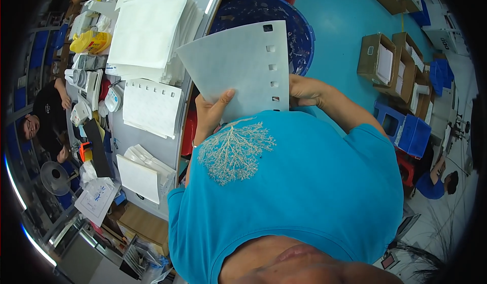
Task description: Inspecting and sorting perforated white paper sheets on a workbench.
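Observation:
A white sheet point(234, 63) with a row of square holes along its right edge stands in front of my chest. My left hand point(212, 110) grips its lower left part, thumb on the near face and the other fingers behind. At the lower right edge, my right hand point(306, 91) is closed with curled fingers against the sheet; the sheet hides part of them. Beyond the sheet is a round blue bin point(303, 27) with small scraps inside. On the table to the left lie more hole-punched sheets point(150, 109) and a tall stack of white sheets point(147, 27).
A smaller pile of white sheets point(137, 177) lies nearer on the grey table point(199, 0). A yellow package point(91, 41) stands farther left. Across the table is another person point(48, 116). Cardboard boxes point(378, 63) and a blue crate point(413, 136) stand on the right.

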Demonstrator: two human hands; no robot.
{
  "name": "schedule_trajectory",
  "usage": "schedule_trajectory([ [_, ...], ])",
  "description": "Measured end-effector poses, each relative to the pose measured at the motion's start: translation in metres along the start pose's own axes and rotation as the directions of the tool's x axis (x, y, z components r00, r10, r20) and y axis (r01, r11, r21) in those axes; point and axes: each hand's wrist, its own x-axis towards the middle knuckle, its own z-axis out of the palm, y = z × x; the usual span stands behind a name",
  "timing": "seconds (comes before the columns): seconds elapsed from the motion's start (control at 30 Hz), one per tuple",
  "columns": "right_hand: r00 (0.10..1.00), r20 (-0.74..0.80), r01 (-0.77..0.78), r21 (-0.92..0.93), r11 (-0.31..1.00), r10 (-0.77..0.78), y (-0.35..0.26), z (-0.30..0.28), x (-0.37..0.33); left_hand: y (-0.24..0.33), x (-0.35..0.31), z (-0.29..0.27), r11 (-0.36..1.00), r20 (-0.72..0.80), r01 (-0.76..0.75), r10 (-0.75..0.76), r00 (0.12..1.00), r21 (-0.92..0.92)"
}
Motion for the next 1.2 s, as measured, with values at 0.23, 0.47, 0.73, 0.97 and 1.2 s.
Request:
schedule_trajectory([
  [0.23,0.991,-0.130,0.040,0.092,0.995,-0.028,0.005,-0.005,0.010,-0.001,-0.002,0.000,0.999,-0.080,0.035,-0.037,0.996,-0.023],
  [0.47,0.978,-0.074,0.203,0.093,0.975,-0.197,0.001,0.000,0.009,-0.005,-0.002,0.000,0.998,-0.083,0.005,-0.009,0.997,-0.056],
  [0.73,0.965,-0.112,0.242,0.053,0.969,-0.235,0.013,-0.008,0.016,-0.011,-0.004,-0.001,0.997,-0.094,0.050,-0.056,0.994,-0.064],
  [0.97,0.993,-0.067,0.101,0.096,0.990,-0.094,0.021,-0.005,0.017,-0.009,-0.009,0.002,0.993,-0.130,0.045,-0.059,0.990,-0.107],
  [1.2,0.961,-0.029,0.275,0.130,0.953,-0.273,0.024,-0.016,0.015,-0.014,-0.010,-0.004,0.994,-0.117,0.056,-0.067,0.991,-0.094],
])
